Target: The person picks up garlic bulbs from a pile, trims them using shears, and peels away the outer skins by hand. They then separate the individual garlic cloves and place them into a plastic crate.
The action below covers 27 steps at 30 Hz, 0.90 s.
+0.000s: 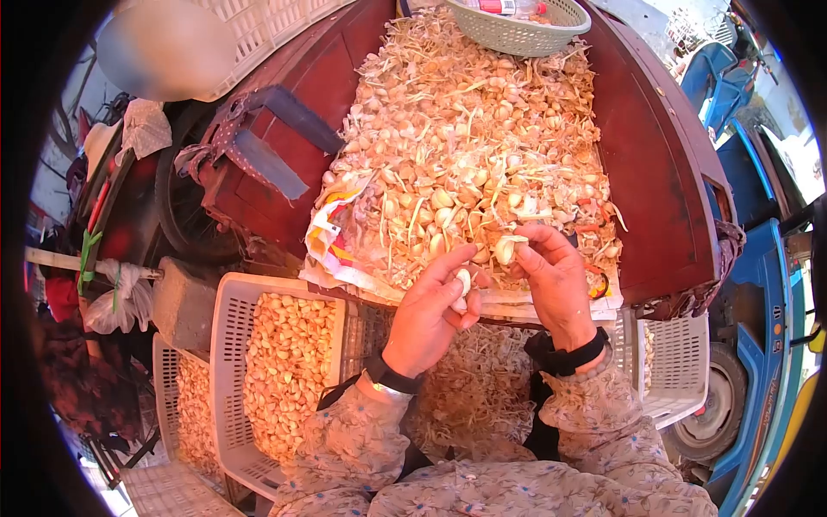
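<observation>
My left hand (pixel 431 312) is closed around a pale garlic clove (pixel 463 283), which shows between the thumb and fingers. My right hand (pixel 556 274) pinches another garlic clove (pixel 506 250) with some papery skin on it, between thumb and forefinger. Both hands are over the near edge of a broad heap of garlic cloves and loose skins (pixel 465 155), a short distance apart. The heap lies on a dark red wooden surface (pixel 642 172). Part of each clove is hidden by the fingers.
Below left, a white plastic crate (pixel 231 370) holds many cloves, with another crate (pixel 164 388) beside it. A further crate (pixel 680 366) is at the right. A green basket (pixel 517 34) with a bottle sits behind the heap. A blue vehicle (pixel 758 302) stands at the right.
</observation>
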### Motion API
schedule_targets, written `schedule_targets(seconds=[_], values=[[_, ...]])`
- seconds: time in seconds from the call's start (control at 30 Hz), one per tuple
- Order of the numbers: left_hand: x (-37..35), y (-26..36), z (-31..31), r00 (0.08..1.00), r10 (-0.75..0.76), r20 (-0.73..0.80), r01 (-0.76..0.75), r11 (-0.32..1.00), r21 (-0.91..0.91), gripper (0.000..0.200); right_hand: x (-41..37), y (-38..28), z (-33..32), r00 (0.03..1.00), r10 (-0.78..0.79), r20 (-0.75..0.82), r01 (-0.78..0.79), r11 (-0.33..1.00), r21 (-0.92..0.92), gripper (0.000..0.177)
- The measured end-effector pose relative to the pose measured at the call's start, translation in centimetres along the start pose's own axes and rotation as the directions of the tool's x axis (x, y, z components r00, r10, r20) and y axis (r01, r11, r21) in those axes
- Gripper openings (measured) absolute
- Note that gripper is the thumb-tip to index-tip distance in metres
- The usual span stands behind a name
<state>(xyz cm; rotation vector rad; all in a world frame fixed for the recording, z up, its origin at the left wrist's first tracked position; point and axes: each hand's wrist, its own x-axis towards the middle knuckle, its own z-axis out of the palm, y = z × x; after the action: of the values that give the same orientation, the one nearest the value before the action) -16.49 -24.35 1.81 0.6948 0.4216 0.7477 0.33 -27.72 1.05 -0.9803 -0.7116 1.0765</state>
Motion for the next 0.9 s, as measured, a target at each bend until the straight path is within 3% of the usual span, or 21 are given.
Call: schedule_targets(seconds=[0.13,0.17,0.27,0.37,0.43,0.5,0.57,0.73,0.8,0.87,0.9], values=[[0.2,-1.2,0.1,1.000,-0.008,0.005,0.007,0.988,0.152,0.034,-1.1,-0.3,0.4,0.989,0.049,0.143,-0.046,0.999,-0.023,0.015],[0.3,-1.4,0.1,1.000,-0.017,0.009,0.016,0.993,0.121,0.033,-1.2,-0.5,0.6,0.989,0.066,0.131,-0.062,0.997,-0.036,0.013],[0.1,-1.8,0.3,0.999,0.027,0.025,-0.032,0.974,0.222,0.032,-1.4,-0.6,-0.7,0.973,0.125,0.195,-0.088,0.978,-0.187,0.012],[0.1,-2.5,0.4,0.997,0.051,-0.064,-0.029,0.949,0.313,0.028,-1.9,-0.2,-0.9,0.986,0.060,0.154,-0.009,0.950,-0.311,0.014],[0.0,-3.2,0.6,0.986,0.151,-0.077,-0.098,0.881,0.462,0.025,-2.3,-0.1,-0.8,0.992,-0.005,0.122,0.056,0.906,-0.420,0.014],[-0.1,-3.7,0.9,0.964,0.255,-0.072,-0.164,0.787,0.595,0.024,-2.6,-0.4,-0.2,0.992,-0.086,0.093,0.121,0.855,-0.504,0.014],[-0.2,-4.1,1.2,0.934,0.354,-0.050,-0.216,0.672,0.708,0.023,-3.0,-0.3,0.0,0.997,-0.056,0.061,0.077,0.900,-0.430,0.014],[0.0,-3.9,0.5,0.789,0.568,0.232,-0.370,0.138,0.919,0.021,-3.4,-0.4,0.4,0.996,0.078,0.040,-0.070,0.983,-0.168,0.013],[-0.1,-3.7,0.8,0.813,0.555,0.178,-0.372,0.258,0.892,0.021,-3.4,-0.1,0.3,0.989,0.142,0.041,-0.138,0.987,-0.083,0.013],[-0.5,-3.7,2.1,0.909,0.418,-0.015,-0.287,0.650,0.704,0.021,-3.3,-0.7,0.2,0.971,0.209,0.113,-0.210,0.978,-0.005,0.012],[-0.4,-3.7,2.1,0.931,0.360,-0.052,-0.256,0.750,0.609,0.021,-3.2,-1.1,0.1,0.959,0.241,0.150,-0.248,0.968,0.031,0.012]])
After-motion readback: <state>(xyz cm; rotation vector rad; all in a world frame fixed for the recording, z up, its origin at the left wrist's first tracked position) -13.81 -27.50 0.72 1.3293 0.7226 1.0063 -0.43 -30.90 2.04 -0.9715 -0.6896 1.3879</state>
